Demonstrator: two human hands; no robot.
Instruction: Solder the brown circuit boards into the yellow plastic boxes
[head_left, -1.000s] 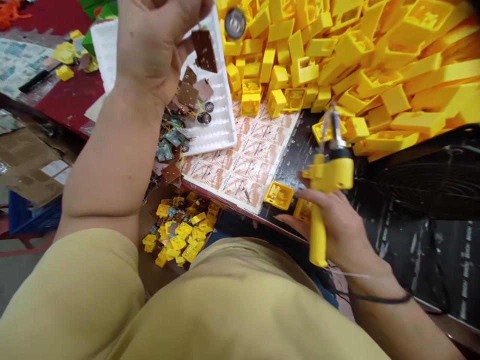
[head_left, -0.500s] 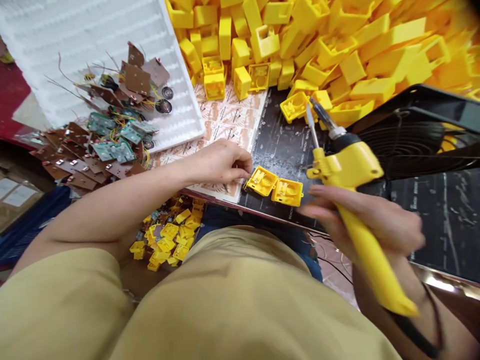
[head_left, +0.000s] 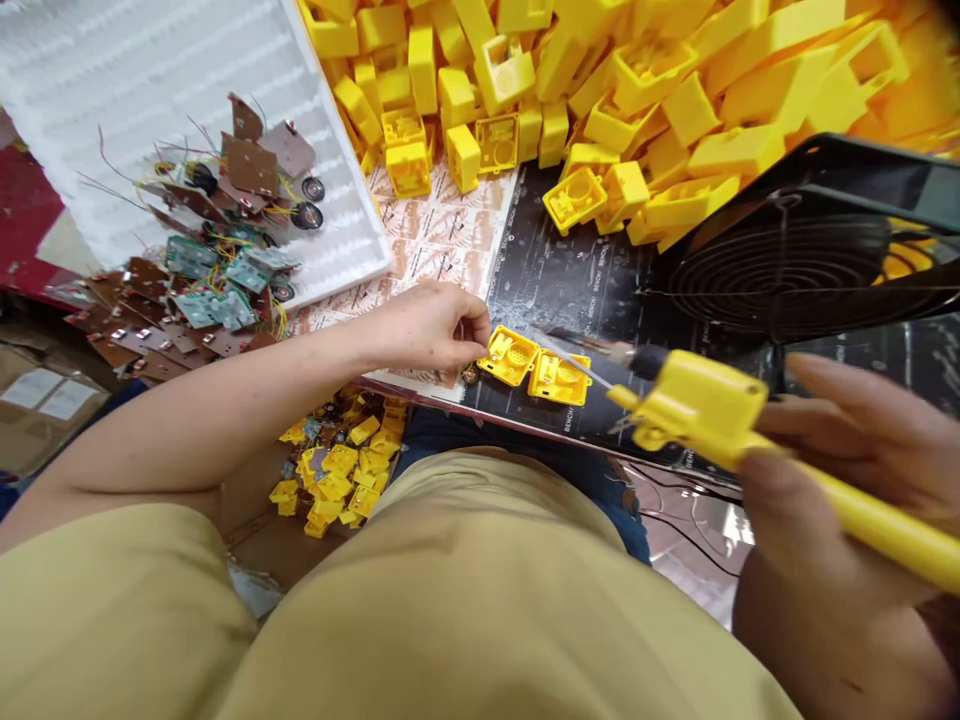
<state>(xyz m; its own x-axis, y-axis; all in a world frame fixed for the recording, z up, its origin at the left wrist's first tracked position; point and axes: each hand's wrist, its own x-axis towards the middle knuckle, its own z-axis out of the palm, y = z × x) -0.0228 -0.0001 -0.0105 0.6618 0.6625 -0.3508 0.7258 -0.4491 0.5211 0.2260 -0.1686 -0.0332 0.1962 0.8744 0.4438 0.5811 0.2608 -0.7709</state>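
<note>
My right hand (head_left: 840, 500) is wrapped round the handle of a yellow soldering gun (head_left: 701, 405) with a black collar and a thin metal feed tube. Its tip points left, over a small opened plastic case whose two yellow halves, the left half (head_left: 510, 356) and the right half (head_left: 559, 376), lie hollow side up on the bench edge. Beside the left half, my left hand (head_left: 442, 328) is closed in a pinch; what is between its fingertips is too small to make out. A small round part (head_left: 469, 374) sits just under those fingertips.
A big heap of yellow cases (head_left: 600, 90) covers the back. Brown and green circuit boards (head_left: 217, 260) with wires lie on and beside a white foam tray (head_left: 345, 200) at left. A black fan (head_left: 780, 250) stands at right. Below the bench is a pile of yellow cases (head_left: 337, 470).
My right hand has turned the soldering gun from pointing upward to pointing left, bringing its tip down to the case halves. My left hand keeps its pinch beside the left half.
</note>
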